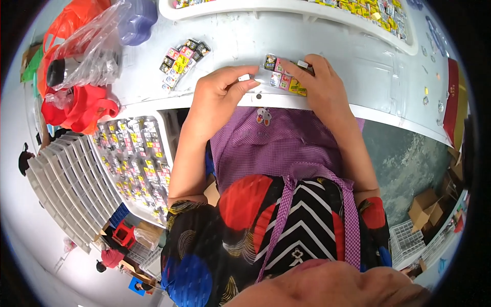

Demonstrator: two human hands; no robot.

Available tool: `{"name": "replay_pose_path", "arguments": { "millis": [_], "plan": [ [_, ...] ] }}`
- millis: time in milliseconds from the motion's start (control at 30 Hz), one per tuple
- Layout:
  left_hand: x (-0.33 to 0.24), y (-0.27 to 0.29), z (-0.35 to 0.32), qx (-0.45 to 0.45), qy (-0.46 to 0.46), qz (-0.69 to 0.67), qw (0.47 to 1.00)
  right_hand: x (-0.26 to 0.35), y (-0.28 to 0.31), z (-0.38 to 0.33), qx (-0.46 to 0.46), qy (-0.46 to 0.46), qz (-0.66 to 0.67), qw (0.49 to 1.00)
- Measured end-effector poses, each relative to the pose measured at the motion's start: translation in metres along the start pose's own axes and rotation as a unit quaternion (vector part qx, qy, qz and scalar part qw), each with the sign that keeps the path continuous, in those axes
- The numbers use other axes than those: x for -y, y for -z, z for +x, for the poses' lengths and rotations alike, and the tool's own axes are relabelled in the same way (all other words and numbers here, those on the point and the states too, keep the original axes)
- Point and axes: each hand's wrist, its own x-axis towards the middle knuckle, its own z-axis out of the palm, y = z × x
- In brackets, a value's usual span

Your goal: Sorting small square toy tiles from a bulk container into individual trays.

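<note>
Both forearms come up from the lower edge past a purple checked apron (286,148) and meet at the near edge of the white counter (317,46). The left hand (220,94) is bent at the wrist, knuckles up, with the thumb and forefinger pinched on a small white piece (244,78) at the left end of a short row of small colourful square items (284,78). The right hand (319,84) lies over the right end of that row, fingers curled down across it and the forefinger stretched forward, its tip on a small white piece (303,64); this hand grips the row against the counter edge. The row itself sits between the two hands, just at the counter's front rim, with pink, yellow and dark squares showing.

Further left on the counter lies a separate loose cluster of the same small squares (183,60), well apart from the hands. A clear plastic bag (89,51) and red bags (76,110) sit at the far left. Below the counter on the left, a white tray (134,158) is filled with many rows of the small squares, and another white tray (286,7) stands along the far side of the counter.
</note>
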Motion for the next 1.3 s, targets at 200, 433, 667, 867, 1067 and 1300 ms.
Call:
{"name": "replay_pose_path", "arguments": {
  "millis": [200,433,667,867,1067,1300],
  "plan": [
    [-0.005,-0.008,0.003,-0.014,-0.073,0.097,0.993,0.000,0.000,-0.002,-0.029,0.016,0.004,0.999],
    [-0.003,-0.029,0.009,-0.071,-0.037,0.059,0.995,-0.008,-0.010,-0.003,-0.095,-0.024,0.082,0.992],
    [-0.003,-0.034,0.013,-0.082,-0.088,0.138,0.983,-0.009,-0.004,0.000,-0.116,-0.077,0.183,0.973],
    [-0.003,-0.038,0.011,-0.094,-0.096,0.154,0.979,-0.019,0.004,0.000,-0.155,-0.084,0.268,0.947],
    [-0.009,-0.031,0.010,-0.086,-0.113,0.145,0.979,-0.016,0.012,-0.001,-0.152,-0.169,0.327,0.917],
    [-0.027,-0.037,0.006,-0.021,-0.059,-0.311,0.948,0.040,0.030,0.002,-0.074,-0.174,0.485,0.854]
  ]
}}
